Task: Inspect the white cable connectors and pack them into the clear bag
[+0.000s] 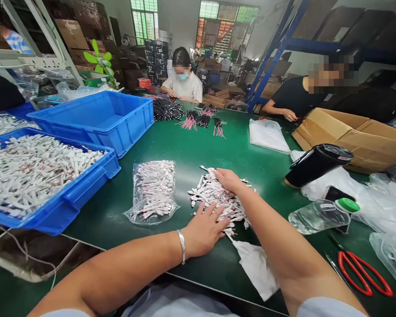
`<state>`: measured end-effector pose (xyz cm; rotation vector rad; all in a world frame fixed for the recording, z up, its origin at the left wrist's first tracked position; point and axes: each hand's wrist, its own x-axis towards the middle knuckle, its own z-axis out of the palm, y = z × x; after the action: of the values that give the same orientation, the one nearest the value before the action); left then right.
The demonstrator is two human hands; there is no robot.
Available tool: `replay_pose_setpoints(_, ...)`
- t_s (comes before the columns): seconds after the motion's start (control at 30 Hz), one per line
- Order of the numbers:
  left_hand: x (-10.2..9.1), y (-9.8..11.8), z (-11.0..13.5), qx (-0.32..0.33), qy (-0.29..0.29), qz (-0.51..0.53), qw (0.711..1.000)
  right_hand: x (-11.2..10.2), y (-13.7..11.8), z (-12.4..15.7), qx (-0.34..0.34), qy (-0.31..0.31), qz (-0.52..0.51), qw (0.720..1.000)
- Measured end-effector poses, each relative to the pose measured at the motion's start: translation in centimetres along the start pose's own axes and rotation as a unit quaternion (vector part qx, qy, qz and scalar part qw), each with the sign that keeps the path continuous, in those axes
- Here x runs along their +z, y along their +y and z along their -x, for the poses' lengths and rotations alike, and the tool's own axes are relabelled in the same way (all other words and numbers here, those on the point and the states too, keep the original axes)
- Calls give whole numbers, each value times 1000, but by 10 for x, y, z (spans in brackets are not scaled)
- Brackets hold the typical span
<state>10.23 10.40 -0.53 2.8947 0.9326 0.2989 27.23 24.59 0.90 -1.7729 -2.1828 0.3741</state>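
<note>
White connector pieces (232, 207) lie heaped inward from the near edge of the counter (198, 147). Apart, the left hand (204, 229) spreads open over one side and the right hand (230, 180) curves over another, grip unclear, seemingly keeping strays gathered.

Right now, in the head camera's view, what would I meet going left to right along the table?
Filled blue bin, clear bag of white pieces, loose white pile, black tumbler, red-handled tool.
</note>
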Motion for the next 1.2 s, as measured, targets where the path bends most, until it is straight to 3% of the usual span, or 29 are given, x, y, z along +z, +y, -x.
replay_pose_setpoints(0.23, -11, 10, 38, 22, -35, -5, 999, 14, -32, 43, -75, -37, -18, 996)
replay_pose_setpoints(0.3, -11, 13, 44, 18, -36, -2, 999, 5, -34, 52, -65, -28, -15, 997)
replay_pose_setpoints(0.4, -9, 14, 48, 7, -9, -4, 1000, -26, -28, 76, -25, 14, -3, 1000)
replay_pose_setpoints(0.5, -9, 12, 47, -1, 15, -9, 1000, -58, -17, 124, 13, 38, 10, 999)
replay_pose_setpoints(0.57, -10, 11, 47, -4, 18, -14, 1000, -65, -13, 167, 23, 21, 12, 999)
replay_pose_setpoints(0.67, -12, 10, 43, -7, 22, -16, 1000, -53, -9, 227, -7, -46, -25, 999)
replay_pose_setpoints(0.77, -12, 11, 36, -15, 49, -14, 999, -39, -1, 257, 5, -56, -60, 997)
replay_pose_setpoints(0.87, -10, 13, 29, -23, 76, -10, 997, -39, 16, 252, 35, -3, -27, 999)
replay_pose_setpoints(0.97, -7, 13, 27, -24, 96, -5, 995, -44, 33, 225, 114, 63, 61, 990)
replay_pose_setpoints(1.07, -8, 13, 31, -4, 141, 3, 990, -43, 40, 197, 150, 79, 74, 983)
replay_pose_setpoints(1.2, -18, 15, 39, 8, 209, 36, 977, -38, 30, 174, 159, 70, 7, 985)
